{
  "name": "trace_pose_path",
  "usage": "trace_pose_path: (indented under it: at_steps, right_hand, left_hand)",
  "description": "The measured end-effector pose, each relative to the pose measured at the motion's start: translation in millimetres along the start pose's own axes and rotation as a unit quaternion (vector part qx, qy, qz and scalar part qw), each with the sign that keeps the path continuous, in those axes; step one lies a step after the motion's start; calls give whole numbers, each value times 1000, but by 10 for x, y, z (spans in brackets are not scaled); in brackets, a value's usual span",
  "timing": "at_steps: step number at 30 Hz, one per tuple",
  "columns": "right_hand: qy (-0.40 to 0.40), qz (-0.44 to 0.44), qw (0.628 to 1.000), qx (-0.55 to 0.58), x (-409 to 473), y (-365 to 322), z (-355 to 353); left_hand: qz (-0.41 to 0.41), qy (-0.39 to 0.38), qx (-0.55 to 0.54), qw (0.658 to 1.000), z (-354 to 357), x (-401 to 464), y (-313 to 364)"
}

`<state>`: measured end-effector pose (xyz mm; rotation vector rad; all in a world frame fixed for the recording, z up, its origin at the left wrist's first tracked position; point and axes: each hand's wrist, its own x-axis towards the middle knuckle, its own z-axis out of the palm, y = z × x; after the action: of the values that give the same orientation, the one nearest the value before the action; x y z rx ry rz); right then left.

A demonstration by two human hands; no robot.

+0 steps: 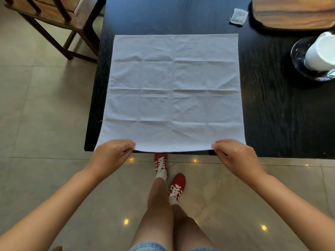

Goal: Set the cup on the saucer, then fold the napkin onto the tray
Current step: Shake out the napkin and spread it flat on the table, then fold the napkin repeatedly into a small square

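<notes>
Napkin (174,91) lay flat, unfolded, mid-frame on table (272,115). Cup (320,53) already on saucer (299,57), right edge. Left hand (112,153) and right hand (233,154) pinched its near corners. Folding and tray (290,13), upper right, remained.

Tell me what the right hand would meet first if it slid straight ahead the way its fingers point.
Probably only the spread pale grey cloth napkin, whose near corner the right hand pinches; its fingers point up-left across it. Nothing else lies there.
</notes>
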<state>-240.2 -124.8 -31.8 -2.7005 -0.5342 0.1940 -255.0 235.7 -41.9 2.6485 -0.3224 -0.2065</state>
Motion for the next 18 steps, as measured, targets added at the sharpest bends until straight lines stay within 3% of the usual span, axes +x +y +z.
trace_pose_path:
  at_steps: [4, 8, 10, 13, 18]
  right_hand:
    - [-131, 98, 985, 63, 197, -53, -330]
    - [-309, 135, 931, 139, 348, -52, -704]
    - [-339, 148, 913, 173, 426, -16, -811]
    - [-297, 134, 933, 152, 627, 57, -894]
    - [-149, 85, 980, 99, 1196, 174, -1038]
  left_hand:
    - [-119, -147, -80, 979, -329, 245, 36]
    - [-159, -322, -144, 922, -675, 502, 114]
    - [-154, -376, -143, 903, -782, 621, 125]
    - [-147, -322, -142, 924, -889, 870, 104]
    - [-128, -226, -94, 961, -1086, 1407, -12]
